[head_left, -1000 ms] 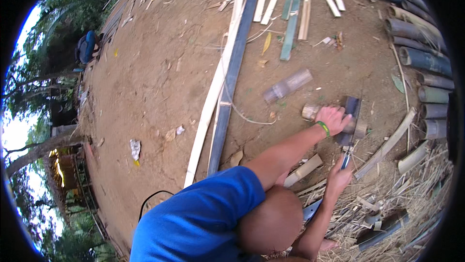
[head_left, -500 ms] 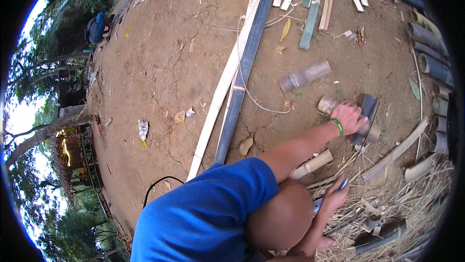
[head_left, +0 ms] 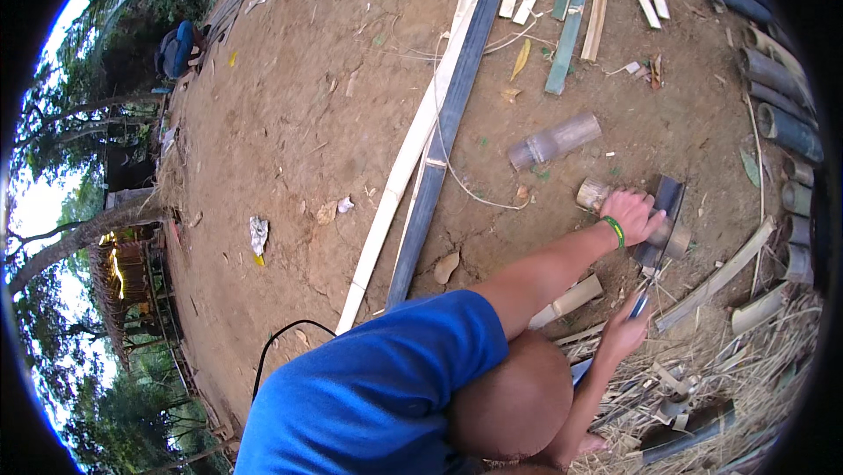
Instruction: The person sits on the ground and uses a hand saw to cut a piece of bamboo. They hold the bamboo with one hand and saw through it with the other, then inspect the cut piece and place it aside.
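Observation:
My left hand [head_left: 630, 214], with a green and yellow wristband, is closed on a short dark split bamboo piece [head_left: 669, 197]. This piece lies across a pale round bamboo log [head_left: 594, 192], whose ends stick out on both sides. Below it, my right hand [head_left: 623, 330] grips a bladed tool by its blue-grey handle [head_left: 639, 305]. A thin dark blade seems to run from the handle up to the bamboo's edge; its exact kind is unclear. My bent knee [head_left: 514, 392] sits between the two arms. Beside the knee lies a cut bamboo length [head_left: 568, 301].
A brown bamboo section [head_left: 555, 140] rests on the dirt ahead. Long dark and pale bamboo strips [head_left: 439, 146] run away from me. More slats [head_left: 575, 27] lie at the far side. Bamboo tubes [head_left: 788, 128] line the right edge, with shavings [head_left: 702, 370] at lower right.
My right hand has moved up and to the right with the tool, closer to the bamboo. My left hand stays in nearly the same place on the dark piece.

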Motion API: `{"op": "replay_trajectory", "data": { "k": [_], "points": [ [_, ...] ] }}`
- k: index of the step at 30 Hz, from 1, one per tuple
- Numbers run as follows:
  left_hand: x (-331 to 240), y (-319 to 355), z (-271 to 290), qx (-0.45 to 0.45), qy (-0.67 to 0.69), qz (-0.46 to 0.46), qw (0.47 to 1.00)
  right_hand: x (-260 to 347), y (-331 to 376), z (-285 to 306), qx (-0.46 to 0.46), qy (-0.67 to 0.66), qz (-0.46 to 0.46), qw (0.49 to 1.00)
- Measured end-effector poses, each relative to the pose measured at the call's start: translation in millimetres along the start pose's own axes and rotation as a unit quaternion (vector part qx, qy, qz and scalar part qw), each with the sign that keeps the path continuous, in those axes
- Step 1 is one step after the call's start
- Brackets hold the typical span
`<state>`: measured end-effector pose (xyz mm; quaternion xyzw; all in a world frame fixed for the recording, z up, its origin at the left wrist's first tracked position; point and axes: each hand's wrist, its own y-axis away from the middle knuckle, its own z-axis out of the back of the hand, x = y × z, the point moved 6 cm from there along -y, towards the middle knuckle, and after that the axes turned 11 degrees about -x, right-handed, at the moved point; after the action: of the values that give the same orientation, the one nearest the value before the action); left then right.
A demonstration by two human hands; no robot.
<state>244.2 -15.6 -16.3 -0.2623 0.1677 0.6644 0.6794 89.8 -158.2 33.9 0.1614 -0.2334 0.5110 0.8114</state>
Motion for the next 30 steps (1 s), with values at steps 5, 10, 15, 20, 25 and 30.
{"op": "replay_trajectory", "data": {
  "k": [5,10,15,20,25,30],
  "points": [
    [-2.7,5.3,-4.9,0.013,-0.033,-0.005,0.999,-21.0,32.3,-4.4,0.008,0.005,-0.035,0.999],
    [-5.3,-11.6,5.4,-0.016,-0.001,0.04,0.999,-6.7,-26.0,-17.5,-0.031,-0.018,-0.008,0.999],
    [-4.6,-9.6,7.6,-0.01,-0.013,0.034,0.999,-14.0,-27.6,-22.1,-0.001,-0.072,-0.022,0.997],
    [-1.9,-6.1,4.5,-0.024,-0.018,0.031,0.999,-20.2,-32.1,-20.9,0.079,-0.138,-0.047,0.986],
    [-4.9,-10.0,4.5,-0.015,-0.028,0.032,0.999,-21.5,-18.9,-19.8,-0.021,-0.123,0.034,0.992],
    [-0.6,-7.3,4.2,-0.03,-0.021,0.044,0.998,-24.5,1.5,-7.7,0.006,-0.136,-0.002,0.991]
  ]
}}
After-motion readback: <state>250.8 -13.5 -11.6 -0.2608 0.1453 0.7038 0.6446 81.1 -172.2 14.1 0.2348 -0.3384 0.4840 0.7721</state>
